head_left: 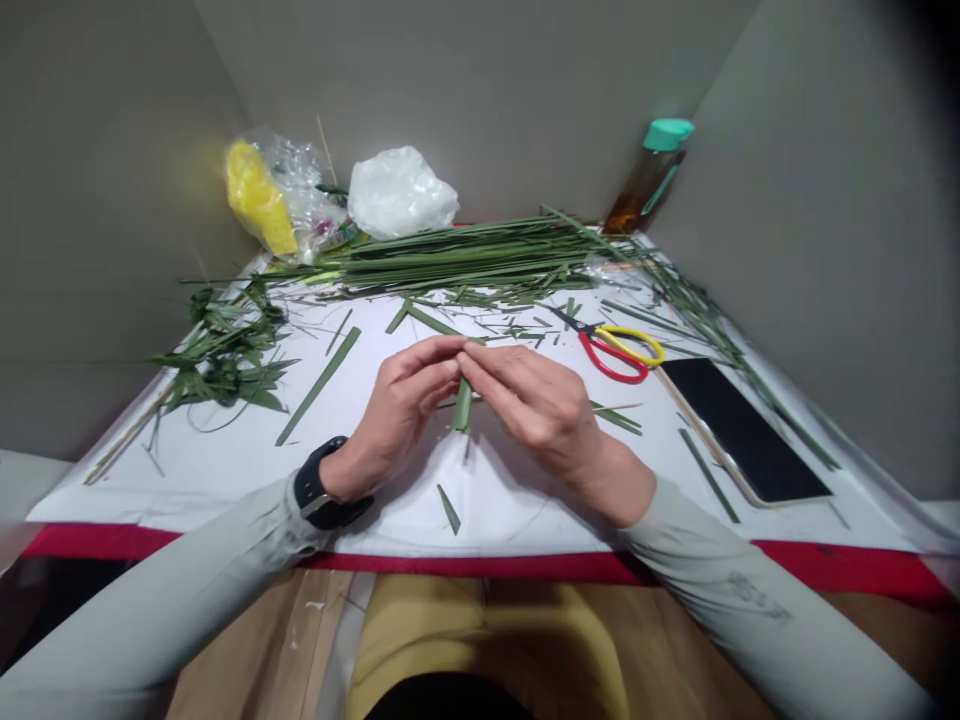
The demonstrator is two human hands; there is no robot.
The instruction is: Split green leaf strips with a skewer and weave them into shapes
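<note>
The left hand [401, 415] and right hand [536, 405] come together, pinching a narrow green leaf strip [463, 405] between their fingers, near the red-and-yellow scissors [611, 345].

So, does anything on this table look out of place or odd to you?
Mostly the scatter: cut green leaf strips lie loose across the white sheet, away from the long bundle. The black phone also looks out of place among them, with a stray strip right beside it.

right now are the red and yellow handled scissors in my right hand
No, the scissors lie on the white paper sheet, apart from the right hand, which pinches a green leaf strip with the left hand.
</note>
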